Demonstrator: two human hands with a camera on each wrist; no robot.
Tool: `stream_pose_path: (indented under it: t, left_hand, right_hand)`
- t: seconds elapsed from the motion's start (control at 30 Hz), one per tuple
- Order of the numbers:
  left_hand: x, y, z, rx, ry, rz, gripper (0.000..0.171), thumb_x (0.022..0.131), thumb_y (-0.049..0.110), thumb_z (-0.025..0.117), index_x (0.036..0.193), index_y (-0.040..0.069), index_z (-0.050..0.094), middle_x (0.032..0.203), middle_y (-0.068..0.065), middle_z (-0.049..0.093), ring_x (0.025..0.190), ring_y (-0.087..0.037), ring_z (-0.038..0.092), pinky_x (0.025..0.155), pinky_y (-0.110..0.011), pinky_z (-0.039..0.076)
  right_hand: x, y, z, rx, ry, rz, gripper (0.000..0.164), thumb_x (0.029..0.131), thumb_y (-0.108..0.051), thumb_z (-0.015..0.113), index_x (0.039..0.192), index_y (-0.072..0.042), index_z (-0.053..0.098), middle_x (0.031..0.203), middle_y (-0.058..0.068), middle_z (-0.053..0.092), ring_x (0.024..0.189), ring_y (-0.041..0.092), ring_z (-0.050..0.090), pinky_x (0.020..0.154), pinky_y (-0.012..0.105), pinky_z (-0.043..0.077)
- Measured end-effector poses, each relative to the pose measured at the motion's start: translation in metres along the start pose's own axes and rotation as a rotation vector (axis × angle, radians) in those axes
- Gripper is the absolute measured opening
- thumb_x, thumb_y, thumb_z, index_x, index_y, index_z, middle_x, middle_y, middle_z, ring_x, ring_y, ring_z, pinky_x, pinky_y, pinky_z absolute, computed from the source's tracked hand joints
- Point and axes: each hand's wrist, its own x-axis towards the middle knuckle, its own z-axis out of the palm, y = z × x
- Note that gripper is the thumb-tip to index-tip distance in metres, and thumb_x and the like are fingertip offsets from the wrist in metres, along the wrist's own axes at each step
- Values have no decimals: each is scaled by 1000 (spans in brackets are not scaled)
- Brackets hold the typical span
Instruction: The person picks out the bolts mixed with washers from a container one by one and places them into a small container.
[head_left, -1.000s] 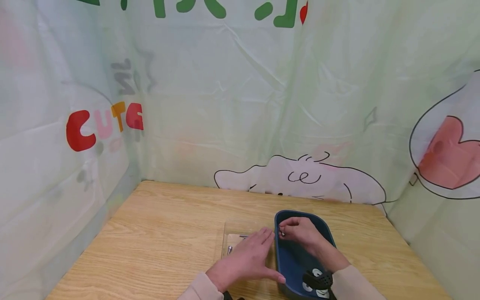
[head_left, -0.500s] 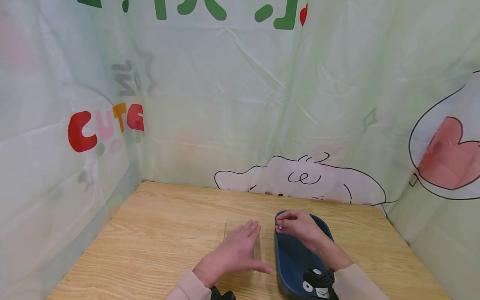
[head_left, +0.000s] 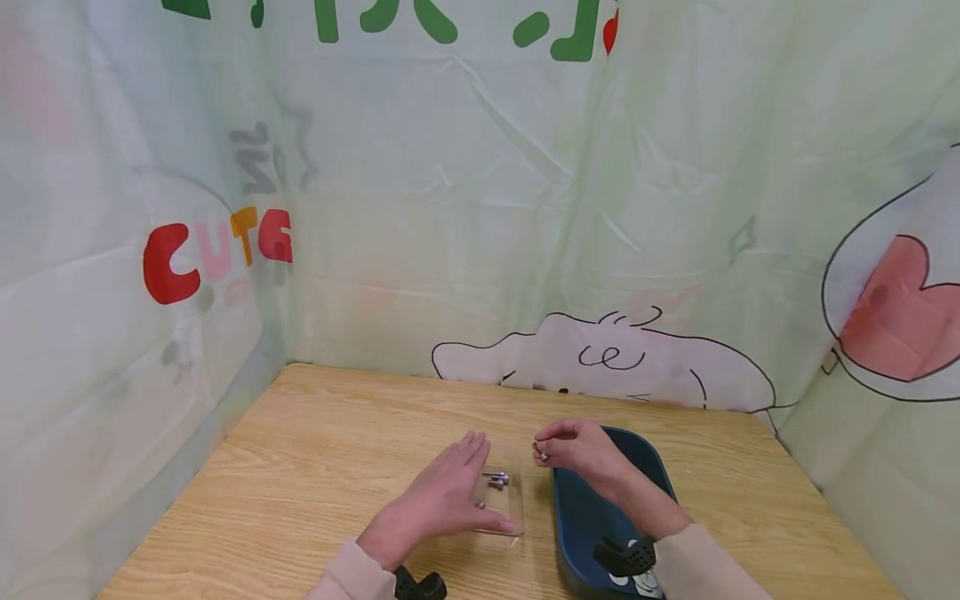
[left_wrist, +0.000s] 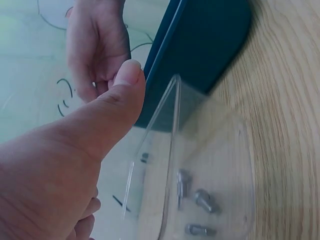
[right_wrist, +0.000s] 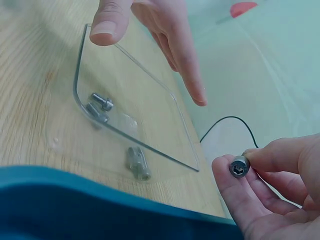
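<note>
My right hand (head_left: 588,458) pinches a hex-socket bolt (right_wrist: 239,167) between thumb and fingertips, its round socket head facing the right wrist camera. It is held just left of the far end of a dark blue bin (head_left: 592,508). Over a clear plastic box (head_left: 516,504) hovers my left hand (head_left: 442,496), fingers straight, thumb spread toward the near side, gripping nothing. Several silver bolts (right_wrist: 102,101) lie inside the box. The left hand covers much of the box in the head view; whether it touches the rim, I cannot tell.
The bin stands close to the right of the box, with pale round shapes (head_left: 645,581) at its near end, partly hidden by the right wrist's black strap (head_left: 626,556). A wooden table (head_left: 337,450) lies beneath, and a printed curtain (head_left: 420,208) encloses it.
My right hand has moved left with the bolt, from inside the bin to past its left rim. My left hand has drawn left, uncovering bolts at the right part of the box.
</note>
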Motion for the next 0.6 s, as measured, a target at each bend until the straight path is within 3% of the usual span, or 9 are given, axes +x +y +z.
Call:
stream_pose_path:
  t: [0.33,0.6]
  left_hand:
    - [-9,-22,3,-9,18,-42,118,75,72,69,156,-1,24,165,-15,18,154,-28,17,124,-46,21]
    - [-14,-28,5,1,23,-52,120,74,76,67,155,-3,25,164,-17,20,153,-30,19,123,-47,23]
  right_hand:
    - [7,-3,18,-27,-48,-13,25,95,-4,62,112,15,60,96,14,70,85,18,69,85,36,61]
    - [10,-1,34,-45,-82,-17,27,96,-2,60,116,15,62,105,22,69,88,18,70,86,39,60]
